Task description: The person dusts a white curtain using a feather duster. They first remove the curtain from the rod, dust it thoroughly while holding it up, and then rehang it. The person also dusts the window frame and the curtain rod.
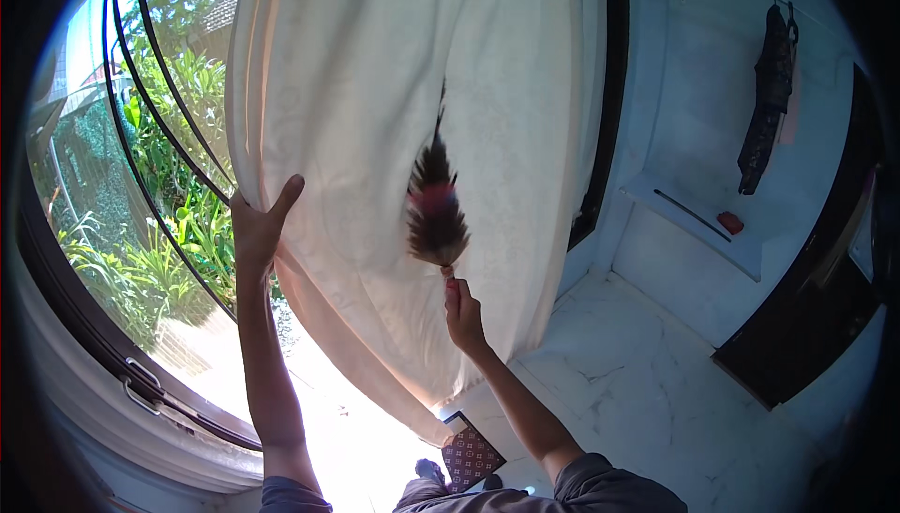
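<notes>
A long pale curtain (520,182) hangs down in front of me. On its left edge my left hand (261,231) grips the cloth, thumb over the front and the fingers hidden behind. My right hand (464,316) is closed around the handle of a feather duster (437,210), which points upward. The duster's dark brown feathers, with a red band, are against or just in front of the middle of the curtain; contact cannot be told.
Left of the curtain is a dark-framed glass door (70,270) with plants outside. A patterned mat (472,453) lies by my feet. At right, a folded dark umbrella (763,101) hangs above a white shelf (692,228), near a dark panel (808,316).
</notes>
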### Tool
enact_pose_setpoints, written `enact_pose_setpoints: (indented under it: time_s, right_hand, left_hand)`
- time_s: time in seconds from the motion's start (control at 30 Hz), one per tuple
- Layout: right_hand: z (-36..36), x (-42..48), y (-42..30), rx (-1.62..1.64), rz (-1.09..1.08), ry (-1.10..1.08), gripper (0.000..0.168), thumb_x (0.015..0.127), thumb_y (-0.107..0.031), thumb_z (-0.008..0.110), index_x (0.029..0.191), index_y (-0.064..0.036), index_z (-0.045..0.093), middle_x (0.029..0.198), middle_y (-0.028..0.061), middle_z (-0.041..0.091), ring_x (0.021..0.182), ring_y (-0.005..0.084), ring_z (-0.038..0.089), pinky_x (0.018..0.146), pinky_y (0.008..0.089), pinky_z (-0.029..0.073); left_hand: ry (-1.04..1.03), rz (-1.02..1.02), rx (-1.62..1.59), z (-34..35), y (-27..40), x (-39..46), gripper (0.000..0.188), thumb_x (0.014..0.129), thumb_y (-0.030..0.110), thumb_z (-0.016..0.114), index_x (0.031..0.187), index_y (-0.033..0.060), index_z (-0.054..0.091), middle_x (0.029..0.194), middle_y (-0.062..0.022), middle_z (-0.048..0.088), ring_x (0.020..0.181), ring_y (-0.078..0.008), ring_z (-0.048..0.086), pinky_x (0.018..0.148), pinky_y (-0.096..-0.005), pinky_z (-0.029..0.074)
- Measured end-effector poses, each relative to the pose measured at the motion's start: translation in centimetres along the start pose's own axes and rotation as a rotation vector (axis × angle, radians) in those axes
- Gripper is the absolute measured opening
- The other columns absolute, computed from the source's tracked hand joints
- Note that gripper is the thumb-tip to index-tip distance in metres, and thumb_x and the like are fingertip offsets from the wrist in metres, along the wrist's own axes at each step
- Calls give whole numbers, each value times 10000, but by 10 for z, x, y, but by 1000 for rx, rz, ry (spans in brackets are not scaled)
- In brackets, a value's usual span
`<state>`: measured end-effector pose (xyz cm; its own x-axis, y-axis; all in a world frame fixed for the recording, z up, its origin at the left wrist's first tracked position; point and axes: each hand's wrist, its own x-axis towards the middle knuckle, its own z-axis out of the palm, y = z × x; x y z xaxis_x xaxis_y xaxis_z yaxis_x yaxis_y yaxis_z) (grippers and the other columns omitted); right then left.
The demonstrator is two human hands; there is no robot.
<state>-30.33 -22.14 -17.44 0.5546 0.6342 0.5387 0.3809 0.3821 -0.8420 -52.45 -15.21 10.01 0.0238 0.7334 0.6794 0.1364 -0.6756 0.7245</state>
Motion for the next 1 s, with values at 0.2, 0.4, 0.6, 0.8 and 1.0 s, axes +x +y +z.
enact_pose_setpoints:
  time_s: [0.2,0.4,0.6,0.8,1.0]
  right_hand:
    - [-9,28,18,164,144,235,77,934,-116,412,933,-46,444,623,-8,417,454,60,394,398,227,327]
    - [24,38,-1,57,19,45,146,974,-172,407,991,-35,452,640,-19,410,485,49,373,439,226,346]
    - [47,50,8,248,234,313,119,976,-168,368,993,-79,445,620,-33,375,469,36,345,407,201,295]
    - [66,62,8,124,56,218,100,952,-107,360,1010,-92,439,618,-30,392,420,38,317,366,192,273]
    - [54,94,-1,345,315,400,116,957,-195,375,951,-95,432,594,-32,383,408,45,328,331,215,249]
  left_hand:
    - [-213,-165,-409,6,-14,10,511,868,333,648,1149,-66,495,989,-108,580,863,-157,581,757,-309,488]
    - [-221,-161,-535,-9,-52,34,532,877,406,621,1136,-37,482,932,-67,571,886,-128,557,774,-296,473]
    - [-552,-100,-366,-4,-36,43,493,853,364,668,1128,-6,492,870,-27,543,789,-85,516,689,-249,441]
    - [-489,-80,-431,-4,-58,53,676,840,322,684,1320,-27,360,1155,-110,519,1066,-169,501,923,-321,383]
    - [-621,0,-562,17,-76,62,529,867,224,655,1268,-33,425,1092,-103,572,969,-141,565,811,-273,466]
